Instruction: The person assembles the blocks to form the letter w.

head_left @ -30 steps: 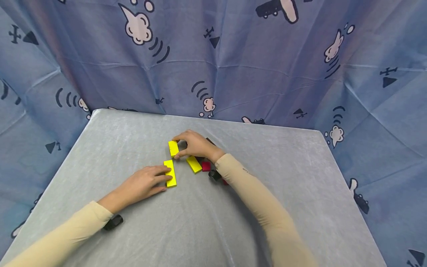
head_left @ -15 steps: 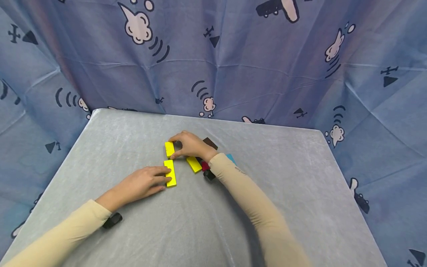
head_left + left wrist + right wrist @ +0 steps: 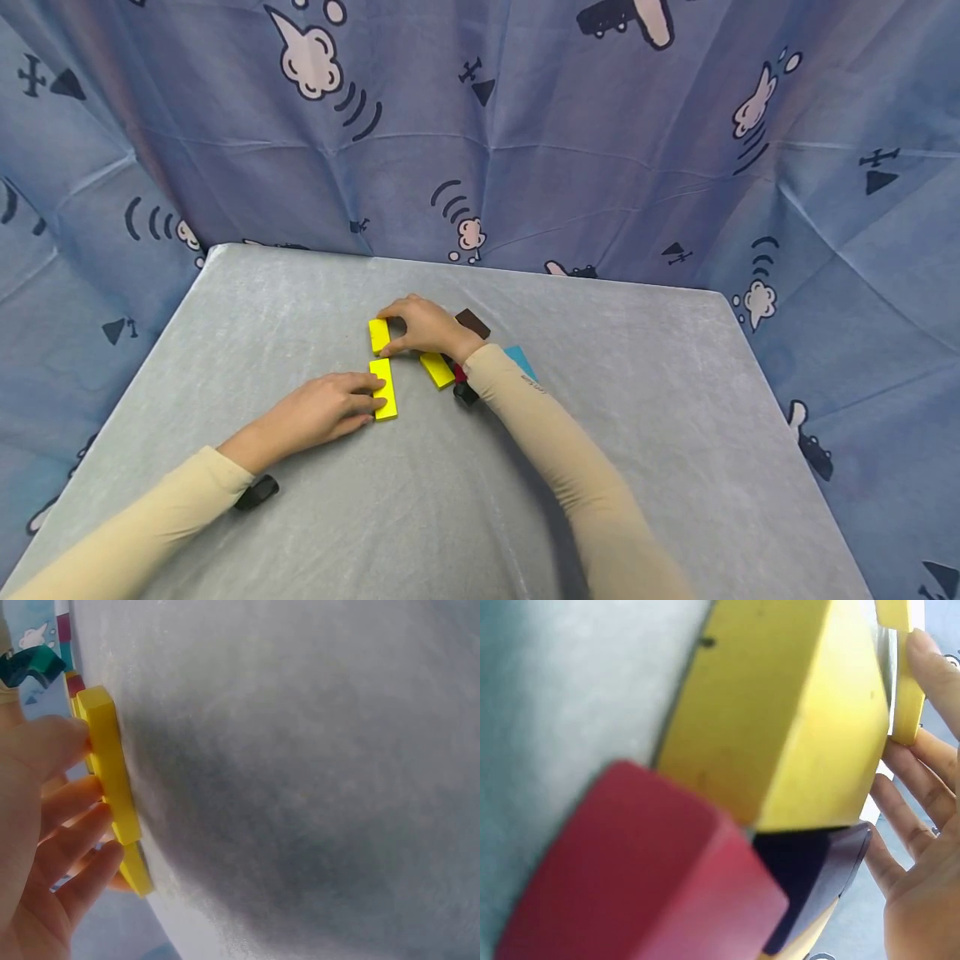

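Note:
My left hand (image 3: 322, 408) lies on the table with its index and middle fingertips, fairly straight, on a long yellow block (image 3: 389, 393). In the left wrist view this block (image 3: 112, 765) runs alongside the thumb and fingers. Just beyond its far end, my right hand (image 3: 427, 325) pinches another yellow block (image 3: 378, 337) between thumb and index finger. The two blocks stand nearly end to end, roughly in line. In the right wrist view, the pinched block (image 3: 909, 690) shows at the upper right by the fingertips.
Near my right wrist lie a third yellow block (image 3: 437, 371), a red block (image 3: 461, 375), a brown block (image 3: 473, 322) and a blue block (image 3: 520, 361), partly covered by the sleeve. Grey cloth (image 3: 450, 500) covers the table; a patterned blue curtain (image 3: 525, 183) hangs around it.
My right hand has moved slightly left with its yellow block, bringing it more into line with the long one. The brown and blue blocks have come into view. The left hand stays put.

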Tool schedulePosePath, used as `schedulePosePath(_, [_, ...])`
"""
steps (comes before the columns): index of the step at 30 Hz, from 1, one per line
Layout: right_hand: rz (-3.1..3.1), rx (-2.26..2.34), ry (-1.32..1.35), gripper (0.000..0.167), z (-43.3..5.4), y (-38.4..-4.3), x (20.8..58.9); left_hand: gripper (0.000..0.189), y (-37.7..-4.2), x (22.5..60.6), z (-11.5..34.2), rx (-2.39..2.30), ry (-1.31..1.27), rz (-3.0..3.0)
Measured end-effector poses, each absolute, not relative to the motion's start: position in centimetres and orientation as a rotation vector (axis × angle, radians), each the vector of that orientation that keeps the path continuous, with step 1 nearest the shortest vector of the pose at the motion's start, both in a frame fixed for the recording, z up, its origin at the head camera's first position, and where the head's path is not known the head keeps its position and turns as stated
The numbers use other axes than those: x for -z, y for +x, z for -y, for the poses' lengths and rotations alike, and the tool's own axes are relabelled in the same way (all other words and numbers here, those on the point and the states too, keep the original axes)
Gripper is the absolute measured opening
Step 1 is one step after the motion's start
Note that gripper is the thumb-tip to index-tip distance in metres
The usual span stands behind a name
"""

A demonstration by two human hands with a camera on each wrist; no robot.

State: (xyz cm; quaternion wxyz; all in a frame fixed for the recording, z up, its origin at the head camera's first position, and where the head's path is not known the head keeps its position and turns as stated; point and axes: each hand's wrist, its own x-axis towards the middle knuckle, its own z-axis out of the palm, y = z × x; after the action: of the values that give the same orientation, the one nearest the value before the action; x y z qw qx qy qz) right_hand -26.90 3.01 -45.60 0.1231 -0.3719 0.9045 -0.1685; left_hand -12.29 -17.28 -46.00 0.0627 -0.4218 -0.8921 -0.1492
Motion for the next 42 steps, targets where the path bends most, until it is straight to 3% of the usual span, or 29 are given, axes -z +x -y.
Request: schedulePosePath(42, [-2.505,0.854,-0.950,0.046,-3.48,-27.52,46.42,0.027,-12.26,46.31,17.10,0.466,-1.261,2.656])
